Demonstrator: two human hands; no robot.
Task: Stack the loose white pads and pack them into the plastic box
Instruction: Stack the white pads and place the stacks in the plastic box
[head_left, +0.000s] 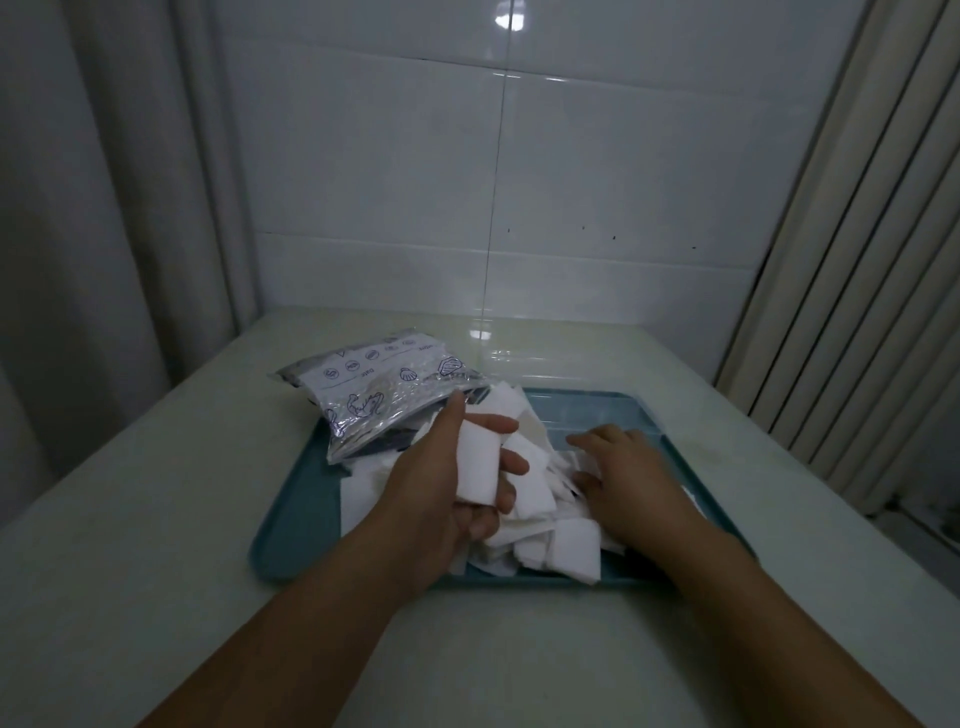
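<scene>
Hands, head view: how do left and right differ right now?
Left hand is turned palm up and grips a small stack of white pads; right hand is palm down and holds nothing. Left hand is raised above the pile of loose pads; right hand lies low on that pile with its fingers spread. Both are bare and over the teal tray.

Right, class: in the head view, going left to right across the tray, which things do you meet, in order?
Printed plastic bag → left hand holding a stack of white pads → loose white pads → right hand resting on them → bare tray rim.
</scene>
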